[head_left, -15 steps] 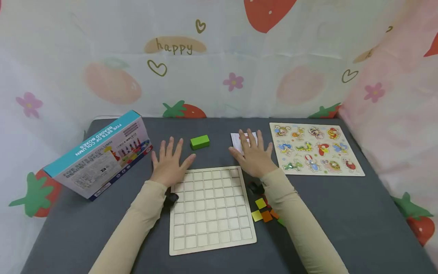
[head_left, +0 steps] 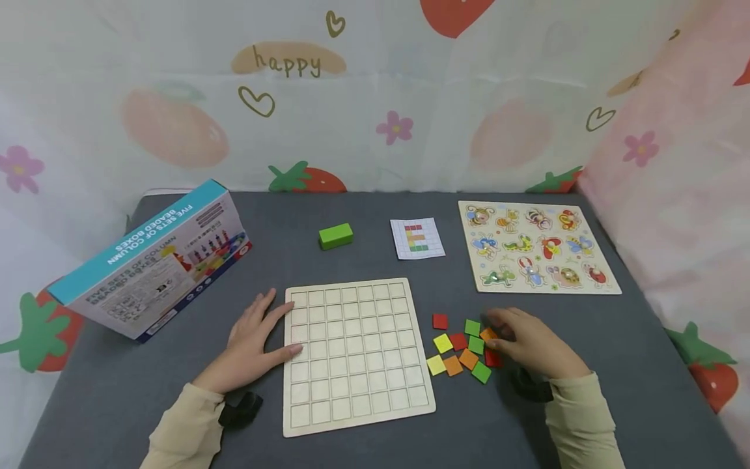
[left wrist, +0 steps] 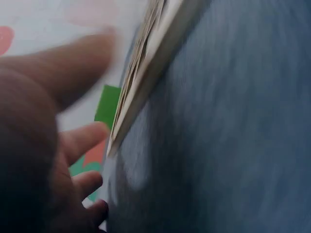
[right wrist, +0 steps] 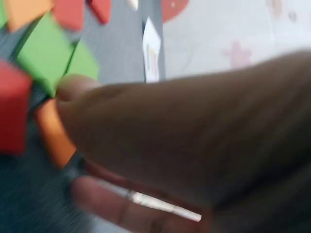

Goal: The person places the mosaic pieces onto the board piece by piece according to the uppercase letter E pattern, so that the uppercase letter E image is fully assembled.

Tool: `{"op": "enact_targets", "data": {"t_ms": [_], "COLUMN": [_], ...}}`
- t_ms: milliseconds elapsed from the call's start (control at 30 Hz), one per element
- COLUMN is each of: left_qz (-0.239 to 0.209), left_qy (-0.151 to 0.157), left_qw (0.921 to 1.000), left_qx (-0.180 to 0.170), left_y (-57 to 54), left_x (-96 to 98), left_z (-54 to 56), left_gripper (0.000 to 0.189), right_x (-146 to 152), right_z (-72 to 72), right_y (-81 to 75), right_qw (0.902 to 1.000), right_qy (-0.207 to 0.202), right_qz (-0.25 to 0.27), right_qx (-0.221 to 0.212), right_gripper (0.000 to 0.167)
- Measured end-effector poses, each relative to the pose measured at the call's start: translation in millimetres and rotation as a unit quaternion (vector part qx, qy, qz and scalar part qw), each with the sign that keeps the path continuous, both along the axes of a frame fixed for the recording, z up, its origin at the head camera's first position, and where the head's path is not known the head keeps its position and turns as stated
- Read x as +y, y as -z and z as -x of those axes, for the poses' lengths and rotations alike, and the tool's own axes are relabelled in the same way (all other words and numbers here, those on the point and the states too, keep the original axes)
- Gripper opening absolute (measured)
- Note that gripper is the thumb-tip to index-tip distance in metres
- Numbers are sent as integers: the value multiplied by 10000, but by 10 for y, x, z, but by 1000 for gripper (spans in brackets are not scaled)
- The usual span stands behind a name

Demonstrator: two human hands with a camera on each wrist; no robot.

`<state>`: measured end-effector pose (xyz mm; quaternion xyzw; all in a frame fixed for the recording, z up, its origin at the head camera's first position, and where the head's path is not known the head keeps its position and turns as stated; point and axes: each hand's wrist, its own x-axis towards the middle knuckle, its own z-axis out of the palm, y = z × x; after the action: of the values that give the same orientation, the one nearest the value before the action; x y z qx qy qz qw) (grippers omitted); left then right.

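1. Head view: we find the left hand (head_left: 249, 339) spread wide, its thumb and a fingertip over the left edge of the grid board (head_left: 359, 359).
2. We note the right hand (head_left: 536, 342) bent over coloured tiles (head_left: 468, 359) beside the board's right edge; we cannot tell whether it grips one.
3. We record the pattern card (head_left: 433, 238) near the far edge of the table (head_left: 621, 365).
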<state>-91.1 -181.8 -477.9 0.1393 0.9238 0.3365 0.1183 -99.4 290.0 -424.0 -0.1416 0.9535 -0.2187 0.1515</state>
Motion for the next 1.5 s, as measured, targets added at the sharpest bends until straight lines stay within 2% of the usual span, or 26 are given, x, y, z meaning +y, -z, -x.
{"op": "enact_targets", "data": {"t_ms": [167,300,433,567,667,800,900,1000,1133,1267,1367,1500], "left_qz": [144,111,170,319,445,540,567,516,369,273,259,245], "left_qy": [60,39,2,19,0,-62,-96,-104,-122,-161,-185,-168], "left_qw": [9991,9988,9984,9964,9942,9930,9928,9927,9925,9927,9931,9936], "left_qx": [385,473,539,788,976,1048,1054,1087,1155,1166,1129,1087], "left_y": [69,106,134,159,165,167,169,168,176,175,165,160], "left_x": [29,33,-4,-32,-30,-19,-18,-19,-35,-47,-50,-41], "left_z": [-14,-13,-22,-20,-15,-5,2,5,13,9,-1,2], "left_gripper": [79,79,78,73,70,70,70,68,62,60,59,59], "right_x": [124,129,96,63,51,51,49,11,-159,-434,-696,-1047], "right_z": [-15,-8,-8,-35,-57,-48,-24,-4,42,128,202,302], "right_y": [141,210,254,266,267,255,227,196,144,103,64,41], "right_qw": [9995,9986,9979,9977,9978,9976,9967,9937,9849,9743,9657,9487], "right_qy": [105,181,213,300,378,505,550,471,94,-625,-1207,-1897], "right_qz": [287,442,487,447,392,310,268,279,501,787,704,453], "right_qx": [74,223,367,408,372,354,525,978,1653,2015,2189,2488], "right_gripper": [35,28,32,37,33,27,24,21,19,21,20,17]}}
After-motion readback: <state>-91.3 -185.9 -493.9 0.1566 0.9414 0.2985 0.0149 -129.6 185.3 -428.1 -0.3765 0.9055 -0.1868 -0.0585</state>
